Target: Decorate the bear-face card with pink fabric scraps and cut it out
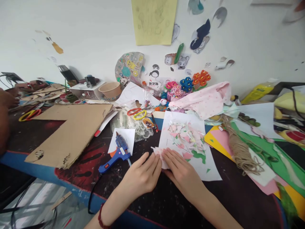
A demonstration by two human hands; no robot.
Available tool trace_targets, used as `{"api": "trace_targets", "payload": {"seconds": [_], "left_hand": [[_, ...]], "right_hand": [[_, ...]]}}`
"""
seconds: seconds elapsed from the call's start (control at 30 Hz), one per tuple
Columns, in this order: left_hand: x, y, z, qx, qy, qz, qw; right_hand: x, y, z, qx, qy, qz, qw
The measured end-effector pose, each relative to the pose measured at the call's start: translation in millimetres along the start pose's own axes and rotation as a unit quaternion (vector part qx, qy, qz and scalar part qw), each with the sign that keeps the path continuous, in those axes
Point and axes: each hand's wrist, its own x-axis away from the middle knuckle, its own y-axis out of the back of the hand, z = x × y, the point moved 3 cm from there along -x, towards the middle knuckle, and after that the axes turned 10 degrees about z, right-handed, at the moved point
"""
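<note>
Close together at the middle of the table are my left hand (146,173) and my right hand (177,170). Both close round a small pale pink, paper-like piece (157,151), most of it hidden under my fingers. Just beyond them lies a white sheet (212,168) strewn with pink, white and green paper scraps (184,136). To the left of my left hand, a blue hot glue gun (120,152) rests on a smaller white paper (130,135).
Brown cardboard (69,133) covers the left side, with scissors (30,115) behind it. Red-and-yellow scissors (137,113) lie on a plastic bag. Twine (240,149) sits on coloured paper at right. A person's arm (3,117) shows at far left. The glue gun's cord (90,194) hangs over the front edge.
</note>
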Motion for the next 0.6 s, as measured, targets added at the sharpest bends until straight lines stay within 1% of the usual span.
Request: {"api": "trace_targets", "payload": {"seconds": [0.07, 0.13, 0.2, 0.27, 0.3, 0.33, 0.37, 0.4, 0.47, 0.5, 0.53, 0.57, 0.6], "left_hand": [[-12.6, 11.8, 3.8, 0.0, 0.014, -0.022, 1.0], [-28.9, 23.2, 12.3, 0.017, 0.057, -0.047, 0.997], [-44.2, 31.7, 25.5, 0.045, 0.139, -0.074, 0.986], [-54.4, 35.1, 38.7, 0.088, 0.221, -0.094, 0.967], [-57.4, 34.7, 43.6, 0.115, 0.248, -0.098, 0.957], [-59.4, 33.0, 46.9, 0.144, 0.265, -0.097, 0.948], [-60.4, 30.4, 48.5, 0.174, 0.274, -0.091, 0.941], [-60.8, 27.4, 48.6, 0.202, 0.28, -0.083, 0.935], [-61.2, 22.0, 46.0, 0.252, 0.29, -0.069, 0.921], [-62.1, 20.2, 44.0, 0.279, 0.293, -0.063, 0.913], [-63.9, 19.4, 41.8, 0.307, 0.291, -0.059, 0.904], [-66.8, 19.4, 39.9, 0.338, 0.284, -0.057, 0.895], [-70.7, 20.1, 38.3, 0.37, 0.276, -0.056, 0.885]], "right_hand": [[-5.4, 11.4, -3.8, -0.015, -0.021, -0.051, 0.998], [-12.5, 25.7, -12.6, -0.061, -0.066, -0.097, 0.991], [-17.8, 40.9, -26.7, -0.12, -0.142, -0.13, 0.974], [-18.3, 54.1, -43.2, -0.182, -0.231, -0.154, 0.943], [-16.7, 58.7, -51.2, -0.226, -0.272, -0.162, 0.921], [-14.3, 61.7, -58.1, -0.283, -0.305, -0.171, 0.893], [-11.7, 63.2, -63.7, -0.351, -0.327, -0.182, 0.858], [-9.3, 63.3, -67.5, -0.427, -0.338, -0.19, 0.817], [-6.8, 62.3, -70.0, -0.555, -0.334, -0.205, 0.734], [-6.8, 62.4, -69.6, -0.598, -0.326, -0.213, 0.701], [-7.5, 63.2, -68.5, -0.627, -0.316, -0.221, 0.677], [-9.1, 64.6, -67.3, -0.647, -0.305, -0.226, 0.661], [-11.2, 66.6, -66.1, -0.66, -0.294, -0.232, 0.651]]}}
